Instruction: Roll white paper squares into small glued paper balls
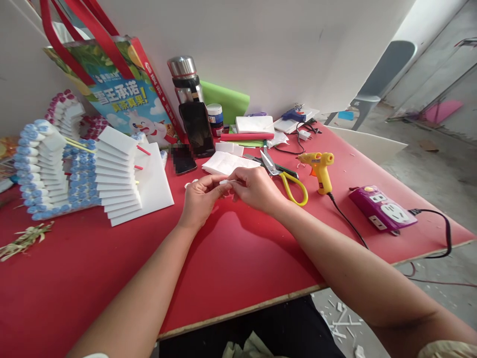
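My left hand and my right hand meet above the red table, fingers pinched together. Between the fingertips is a small white piece, which looks like rolled or folded paper; most of it is hidden. Just beyond the hands lies a stack of white paper sheets. Small white bits show beside my left hand. Scissors with yellow handles rest open to the right of my right hand.
At left stands a stepped model of white boards and blue-white rolls. Behind are a shopping bag, a steel flask and a leaning phone. A yellow glue gun and a purple power strip with cords lie right.
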Tool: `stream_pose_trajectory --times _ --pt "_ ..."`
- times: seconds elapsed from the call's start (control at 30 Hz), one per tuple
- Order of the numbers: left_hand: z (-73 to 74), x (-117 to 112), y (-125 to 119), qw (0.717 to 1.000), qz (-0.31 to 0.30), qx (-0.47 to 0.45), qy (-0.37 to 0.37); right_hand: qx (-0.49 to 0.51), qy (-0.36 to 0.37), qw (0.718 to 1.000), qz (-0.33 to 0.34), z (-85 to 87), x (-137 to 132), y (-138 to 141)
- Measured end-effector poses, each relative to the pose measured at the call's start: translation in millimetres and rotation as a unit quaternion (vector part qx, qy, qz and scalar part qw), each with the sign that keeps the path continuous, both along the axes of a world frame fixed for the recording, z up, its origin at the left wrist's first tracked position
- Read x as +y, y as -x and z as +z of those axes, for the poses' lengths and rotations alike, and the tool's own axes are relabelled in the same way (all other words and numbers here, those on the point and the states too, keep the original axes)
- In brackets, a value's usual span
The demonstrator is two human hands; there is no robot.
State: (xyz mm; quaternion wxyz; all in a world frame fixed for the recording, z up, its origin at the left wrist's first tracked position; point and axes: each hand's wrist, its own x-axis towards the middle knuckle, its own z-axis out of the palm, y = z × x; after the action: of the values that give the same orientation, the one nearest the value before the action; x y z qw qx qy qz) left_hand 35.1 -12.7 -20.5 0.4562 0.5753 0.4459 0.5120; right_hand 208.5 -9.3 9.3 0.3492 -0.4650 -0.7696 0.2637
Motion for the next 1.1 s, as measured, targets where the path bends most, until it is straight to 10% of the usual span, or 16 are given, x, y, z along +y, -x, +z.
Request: stream_pose_trajectory --times 0.3,0.4,0.57,0.7,1.1 --pt "-2.2 2.3 0.0 0.999 -0.009 0.038 -0.009 -0.035 -0.043 0.998 -0.041 -1.7 -0.6 2.6" --pt "-1.2 3.1 3.4 0.995 0.002 0.087 -0.049 0.109 0.079 0.99 -0.03 1.6 0.6 1.7" --pt "2.7 5.8 7.2 0.978 0.003 0.156 -0.142 0.369 0.39 0.844 0.026 3.9 9.7 -5.1" --pt "3.9 5.9 7.6 0.953 0.008 0.214 -0.216 0.429 0.448 0.781 0.067 1.5 13.2 -7.1" --pt "3.2 4.0 8.0 0.943 0.014 0.24 -0.231 0.427 0.441 0.787 0.068 -3.1 15.0 -11.2"
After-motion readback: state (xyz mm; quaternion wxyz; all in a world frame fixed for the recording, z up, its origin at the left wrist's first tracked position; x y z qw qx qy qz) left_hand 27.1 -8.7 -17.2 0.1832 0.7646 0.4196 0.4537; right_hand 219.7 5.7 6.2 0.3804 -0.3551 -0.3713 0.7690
